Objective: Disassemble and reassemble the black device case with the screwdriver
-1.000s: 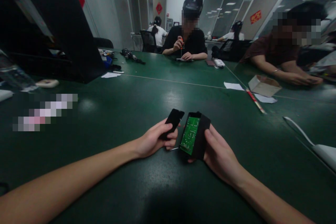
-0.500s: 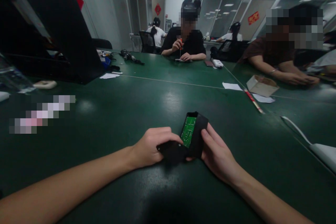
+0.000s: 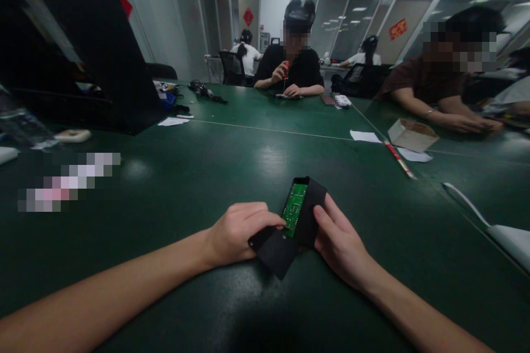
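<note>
We had turned the black cover point(image 3: 274, 251) down before the lower end of the black case point(image 3: 311, 207), partly masking it.
Our left hand point(image 3: 238, 231) pinched the cover's edge; our right hand point(image 3: 342, 231) gripped the case, green circuit board point(image 3: 294, 205) exposed, over the worktop point(image 3: 186, 176). Opposite, a co-worker point(image 3: 268, 66) held an orange-handled tool point(image 3: 286, 69); glass partitions point(image 3: 186, 11) stood behind.

1. On the left of the green surface point(image 3: 207, 168), a big black panel point(image 3: 103, 60), tilted, near a clear plastic thing point(image 3: 25, 121).
2. Farther back, a tangle of black cords point(image 3: 202, 90).
3. On the right, a small open box point(image 3: 408, 135), just beside a red and cream stick point(image 3: 399, 160).
4. Near the box, white paper point(image 3: 365, 136).
5. Across the surface, a person in black point(image 3: 307, 69), holding a red-handled tool point(image 3: 286, 70).
6. Behind, red paper signs point(image 3: 398, 29).
</note>
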Motion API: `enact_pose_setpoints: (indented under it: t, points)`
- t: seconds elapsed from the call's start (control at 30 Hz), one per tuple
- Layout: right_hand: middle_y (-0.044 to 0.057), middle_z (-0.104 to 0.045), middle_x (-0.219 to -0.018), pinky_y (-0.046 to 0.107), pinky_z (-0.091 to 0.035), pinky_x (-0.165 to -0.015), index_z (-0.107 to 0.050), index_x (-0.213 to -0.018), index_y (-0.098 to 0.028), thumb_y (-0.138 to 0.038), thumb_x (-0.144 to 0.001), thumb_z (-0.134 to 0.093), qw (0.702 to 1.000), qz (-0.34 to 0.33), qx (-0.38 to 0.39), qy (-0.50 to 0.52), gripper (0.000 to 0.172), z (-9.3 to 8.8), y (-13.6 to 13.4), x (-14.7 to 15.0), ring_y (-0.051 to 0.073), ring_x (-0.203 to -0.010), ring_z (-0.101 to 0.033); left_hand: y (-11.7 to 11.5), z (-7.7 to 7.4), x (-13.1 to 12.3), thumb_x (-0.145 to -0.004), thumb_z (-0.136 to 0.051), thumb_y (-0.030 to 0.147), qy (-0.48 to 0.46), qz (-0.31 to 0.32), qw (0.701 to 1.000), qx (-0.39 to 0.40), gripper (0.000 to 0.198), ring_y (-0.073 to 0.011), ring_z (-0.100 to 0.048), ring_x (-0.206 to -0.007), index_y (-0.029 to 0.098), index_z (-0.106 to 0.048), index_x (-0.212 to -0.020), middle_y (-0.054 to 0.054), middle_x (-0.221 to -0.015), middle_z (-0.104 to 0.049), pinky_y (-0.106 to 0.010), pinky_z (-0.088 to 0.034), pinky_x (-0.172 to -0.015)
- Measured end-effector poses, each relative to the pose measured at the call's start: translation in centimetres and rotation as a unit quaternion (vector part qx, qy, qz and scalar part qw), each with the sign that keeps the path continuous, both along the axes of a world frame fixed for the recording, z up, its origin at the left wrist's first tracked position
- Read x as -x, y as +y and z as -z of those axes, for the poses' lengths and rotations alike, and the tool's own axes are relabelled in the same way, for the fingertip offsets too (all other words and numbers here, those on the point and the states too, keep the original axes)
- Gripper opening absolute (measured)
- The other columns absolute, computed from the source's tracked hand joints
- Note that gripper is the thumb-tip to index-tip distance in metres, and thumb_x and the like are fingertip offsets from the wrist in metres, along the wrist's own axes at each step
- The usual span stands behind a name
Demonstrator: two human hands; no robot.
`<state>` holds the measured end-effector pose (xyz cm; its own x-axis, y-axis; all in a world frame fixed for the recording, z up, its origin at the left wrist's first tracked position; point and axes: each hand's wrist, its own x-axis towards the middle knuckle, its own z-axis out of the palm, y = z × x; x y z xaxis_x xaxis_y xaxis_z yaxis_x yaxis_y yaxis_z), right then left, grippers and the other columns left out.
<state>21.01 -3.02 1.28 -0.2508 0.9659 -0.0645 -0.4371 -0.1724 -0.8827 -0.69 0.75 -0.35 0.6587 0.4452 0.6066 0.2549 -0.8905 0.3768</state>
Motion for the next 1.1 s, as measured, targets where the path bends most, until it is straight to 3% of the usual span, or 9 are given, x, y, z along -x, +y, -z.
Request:
enact_pose_setpoints:
  t: [0.13, 0.33, 0.57, 0.77, 0.87, 0.93, 1.03, 1.1]
  points:
    - [0.005, -0.067, -0.111, 0.033, -0.062, -0.065, -0.048, -0.136, -0.034, -0.034, -0.089, -0.067, 1.0, 0.001, 0.009, 0.003, 0.05, -0.1, 0.1, 0.0, 0.02, -0.085, -0.071, 0.1, 0.2, -0.2, -0.089, -0.056, 0.021, 0.041, 0.02, 0.999, -0.004, 0.025, -0.0191, -0.059, -0.068, 0.015, -0.067, -0.111, -0.011, -0.082, -0.069, -0.03, -0.045, -0.064]
    - [0.004, -0.068, -0.099, 0.027, -0.059, -0.049, -0.036, -0.143, -0.034, -0.036, -0.089, -0.067, 0.999, 0.004, 0.0, -0.033, 0.062, 0.1, 0.2, -0.3, 0.017, -0.068, -0.07, 0.1, 0.4, -0.3, -0.09, -0.055, 0.024, 0.055, 0.028, 0.998, -0.006, 0.023, -0.0195, -0.059, -0.067, 0.016, -0.066, -0.109, -0.01, -0.079, -0.067, -0.03, -0.045, -0.063]
    - [0.009, -0.069, -0.106, 0.026, -0.06, -0.053, -0.056, -0.127, -0.022, -0.037, -0.087, -0.07, 0.999, -0.013, 0.001, -0.036, 0.045, 0.5, 0.5, -0.7, 0.021, -0.081, -0.072, 0.3, 0.3, -0.6, -0.088, -0.057, 0.022, 0.014, 0.032, 0.998, -0.047, 0.017, -0.0169, -0.055, -0.063, 0.015, -0.061, -0.103, -0.006, -0.073, -0.062, -0.028, -0.041, -0.059]
    - [0.009, -0.068, -0.117, 0.032, -0.062, -0.065, -0.057, -0.124, -0.025, -0.035, -0.081, -0.075, 0.999, -0.014, -0.008, -0.047, 0.047, 0.8, 0.5, -0.7, 0.025, -0.094, -0.071, 0.6, 0.4, -0.7, -0.086, -0.058, 0.02, -0.023, 0.026, 0.995, -0.094, 0.017, -0.015, -0.053, -0.061, 0.014, -0.059, -0.102, -0.003, -0.071, -0.06, -0.027, -0.039, -0.056]
    - [0.008, -0.069, -0.115, 0.035, -0.061, -0.075, -0.059, -0.117, -0.024, -0.03, -0.076, -0.081, 0.997, -0.012, -0.026, -0.065, 0.047, 0.9, 0.4, -0.6, 0.025, -0.099, -0.07, 0.6, 0.2, -0.7, -0.088, -0.056, 0.021, -0.015, 0.019, 0.995, -0.099, 0.017, -0.0153, -0.054, -0.062, 0.013, -0.06, -0.103, -0.004, -0.072, -0.06, -0.027, -0.04, -0.057]
    - [0.007, -0.07, -0.111, 0.036, -0.062, -0.072, -0.059, -0.115, -0.022, -0.029, -0.075, -0.081, 0.997, -0.024, -0.027, -0.061, 0.045, 0.8, 0.4, -0.5, 0.025, -0.096, -0.071, 0.6, 0.0, -0.6, -0.089, -0.056, 0.021, -0.013, 0.024, 0.994, -0.11, 0.016, -0.0155, -0.054, -0.062, 0.013, -0.06, -0.102, -0.004, -0.071, -0.06, -0.027, -0.04, -0.057]
    - [0.007, -0.071, -0.105, 0.032, -0.062, -0.064, -0.059, -0.112, -0.021, -0.028, -0.076, -0.08, 0.998, -0.033, -0.026, -0.051, 0.043, 0.6, 0.5, -0.5, 0.023, -0.087, -0.072, 0.4, 0.0, -0.6, -0.087, -0.057, 0.017, -0.005, 0.025, 0.997, -0.078, 0.017, -0.0152, -0.054, -0.064, 0.014, -0.06, -0.103, -0.004, -0.073, -0.06, -0.027, -0.04, -0.059]
    - [0.008, -0.07, -0.106, 0.03, -0.063, -0.061, -0.058, -0.112, -0.02, -0.028, -0.077, -0.08, 0.998, -0.032, -0.027, -0.044, 0.042, 0.5, 0.5, -0.5, 0.022, -0.085, -0.072, 0.3, 0.1, -0.7, -0.085, -0.06, 0.016, -0.015, 0.02, 1.0, -0.004, 0.019, -0.0146, -0.055, -0.068, 0.017, -0.058, -0.104, -0.004, -0.079, -0.061, -0.026, -0.041, -0.062]
